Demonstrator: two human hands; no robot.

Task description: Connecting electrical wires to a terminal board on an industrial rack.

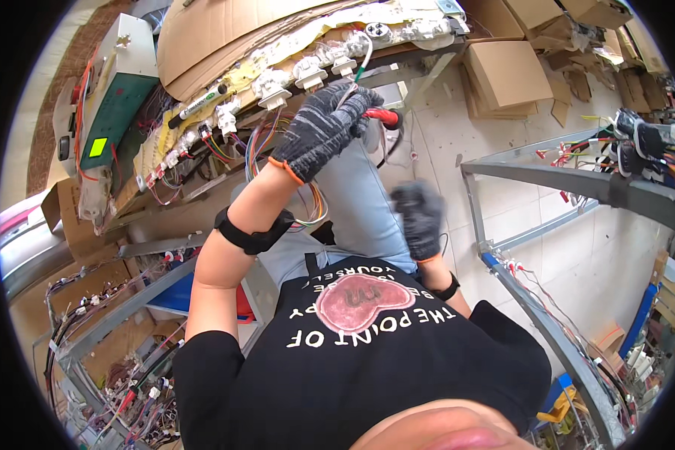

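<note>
My left hand point(328, 129), in a dark grey knit glove with an orange cuff, is closed near the workbench's front edge. White and green wires point(364, 64) rise out of its grip. Beside its fingers, a red cylindrical piece point(382, 115) with a dark end sticks out to the right; whether the hand grips it too is unclear. A dark cable curves down below that piece. Several coloured wires point(256, 142) hang under the left wrist. My right hand point(418, 217), gloved alike, is beside my right thigh, its fingers smeared by motion.
White connectors point(274, 96) and a marker pen point(197, 105) line the bench edge. At the left stands a green-and-white tester box point(112, 97) with a lit display. Metal frames hung with wire harnesses flank me, one rail point(577, 174) at the right. Cardboard boxes point(506, 75) stand beyond.
</note>
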